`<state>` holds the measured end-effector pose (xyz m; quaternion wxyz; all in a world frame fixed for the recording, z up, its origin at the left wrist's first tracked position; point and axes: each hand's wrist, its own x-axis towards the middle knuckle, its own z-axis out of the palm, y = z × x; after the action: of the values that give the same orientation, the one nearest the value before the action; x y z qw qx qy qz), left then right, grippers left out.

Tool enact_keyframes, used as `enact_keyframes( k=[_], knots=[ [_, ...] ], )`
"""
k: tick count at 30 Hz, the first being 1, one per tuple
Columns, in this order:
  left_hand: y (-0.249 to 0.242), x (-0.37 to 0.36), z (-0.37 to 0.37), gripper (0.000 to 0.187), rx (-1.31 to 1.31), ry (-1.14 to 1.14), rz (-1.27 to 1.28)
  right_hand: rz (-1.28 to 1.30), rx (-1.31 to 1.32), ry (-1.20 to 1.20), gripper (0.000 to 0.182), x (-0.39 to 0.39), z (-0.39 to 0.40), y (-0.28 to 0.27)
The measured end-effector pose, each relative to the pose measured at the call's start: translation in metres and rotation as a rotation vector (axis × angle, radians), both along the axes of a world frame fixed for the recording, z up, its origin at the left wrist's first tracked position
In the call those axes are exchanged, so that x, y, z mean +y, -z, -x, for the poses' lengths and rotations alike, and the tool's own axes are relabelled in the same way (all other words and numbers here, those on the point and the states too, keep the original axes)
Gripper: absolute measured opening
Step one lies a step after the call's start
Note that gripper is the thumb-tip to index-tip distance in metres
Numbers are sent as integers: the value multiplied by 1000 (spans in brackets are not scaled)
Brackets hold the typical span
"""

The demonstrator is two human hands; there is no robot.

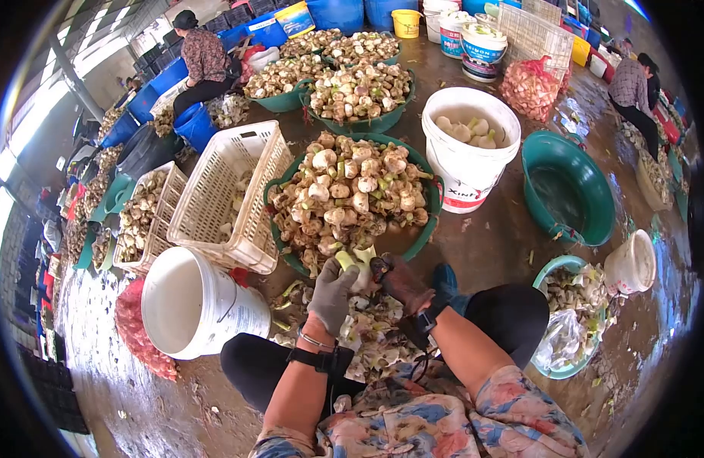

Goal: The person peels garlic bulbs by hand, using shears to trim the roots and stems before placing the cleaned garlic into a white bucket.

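My left hand (332, 296), in a grey glove, is closed around a pale garlic bulb (361, 279) with a greenish stem. Close against the bulb's right side is my right hand (402, 284), in a darker, stained glove. Its fingers are curled, and what they hold, if anything, I cannot make out. Just beyond both hands stands a green tub (433, 200) heaped with unpeeled garlic bulbs (352, 183). Loose garlic skins (378, 332) lie in a pile below my hands, between my legs.
A white bucket (462, 172) holding peeled bulbs stands beyond the tub; an empty green basin (569, 187) sits right of it. To the left are a cream crate (230, 191) and a tipped white bucket (207, 305). Another person (203, 57) sits at the back left.
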<state>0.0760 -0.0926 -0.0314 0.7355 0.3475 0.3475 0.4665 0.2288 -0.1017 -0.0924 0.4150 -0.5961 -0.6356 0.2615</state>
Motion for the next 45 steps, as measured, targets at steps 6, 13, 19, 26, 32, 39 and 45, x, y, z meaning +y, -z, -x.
enact_keyframes(
  k=[6, 13, 19, 26, 32, 39, 45],
  knots=[
    [4, -6, 8, 31, -222, 50, 93, 314, -255, -85, 25, -8, -5, -4],
    [-8, 10, 17, 35, -201, 61, -79, 406, -113, -604, 26, -22, 7, 44],
    [-4, 8, 21, 41, 52, 90, -163, 162, 864, -430, 20, 10, -13, -4],
    [-6, 10, 22, 35, 208, 150, -196, 183, 363, -376, 11, 3, -19, -28],
    [0, 13, 27, 42, 85, 252, -98, 304, 737, -456, 18, -1, -21, -25],
    [5, 11, 32, 42, -72, 226, -67, 358, 836, -393, 28, 11, -17, 51],
    [-2, 9, 28, 31, 185, 86, -44, 258, 638, -231, 30, -2, -9, 9]
  ],
)
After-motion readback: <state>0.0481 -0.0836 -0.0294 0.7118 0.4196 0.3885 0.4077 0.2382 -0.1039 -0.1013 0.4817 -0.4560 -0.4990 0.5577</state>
